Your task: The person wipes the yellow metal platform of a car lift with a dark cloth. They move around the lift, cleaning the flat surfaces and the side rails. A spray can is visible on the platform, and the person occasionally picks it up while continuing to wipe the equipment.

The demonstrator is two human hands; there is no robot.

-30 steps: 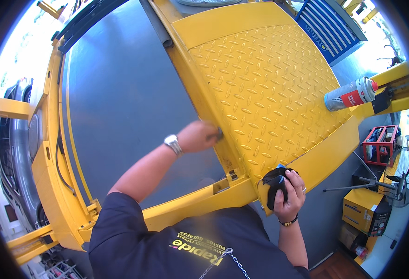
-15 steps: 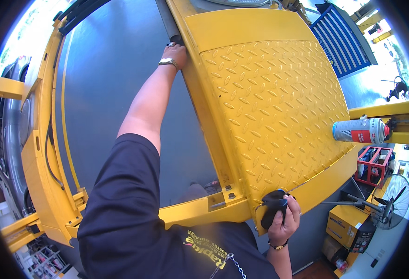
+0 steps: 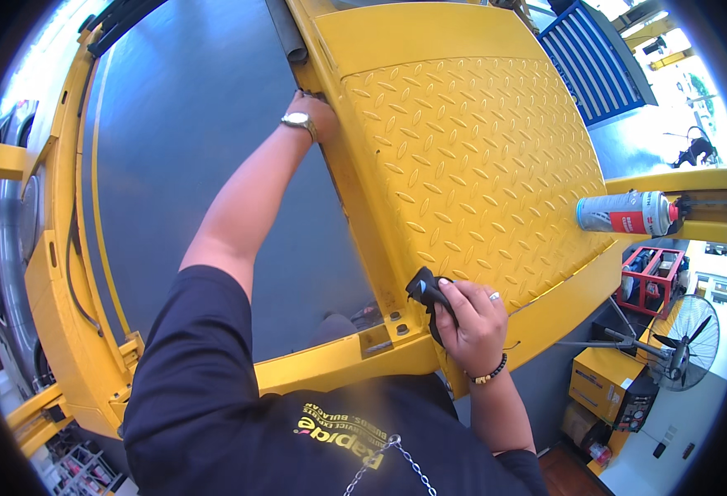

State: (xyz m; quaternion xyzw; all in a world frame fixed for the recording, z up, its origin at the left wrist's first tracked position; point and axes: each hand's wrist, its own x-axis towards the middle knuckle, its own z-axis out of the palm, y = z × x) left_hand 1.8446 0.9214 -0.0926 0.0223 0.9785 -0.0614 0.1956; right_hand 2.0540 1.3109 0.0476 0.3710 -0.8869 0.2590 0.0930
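Note:
My right hand [image 3: 473, 329], with a ring and a beaded bracelet, grips a bunched black cloth [image 3: 430, 291]. The cloth lies against the lower left corner of the yellow diamond-plate platform [image 3: 479, 165]. Farther out, my left arm reaches to the inner side of the yellow beam [image 3: 355, 215] left of the plate. A watch is on that wrist. My left hand [image 3: 317, 114] touches the beam just below the open end of a grey tube [image 3: 289, 37]. Its fingers are mostly hidden, so whether they hold anything cannot be told.
A spray can [image 3: 626, 213] lies on its side at the platform's right edge. Beyond stand a blue drawer cabinet [image 3: 599, 62], a red frame [image 3: 653, 277], a fan [image 3: 684, 343] and a yellow box-shaped machine [image 3: 607, 382]. Another yellow lift section [image 3: 70, 331] runs along the left.
My right hand has moved left and up with the cloth, from the platform's front edge to its left corner. My left hand has slid nearer along the beam, away from the tube end.

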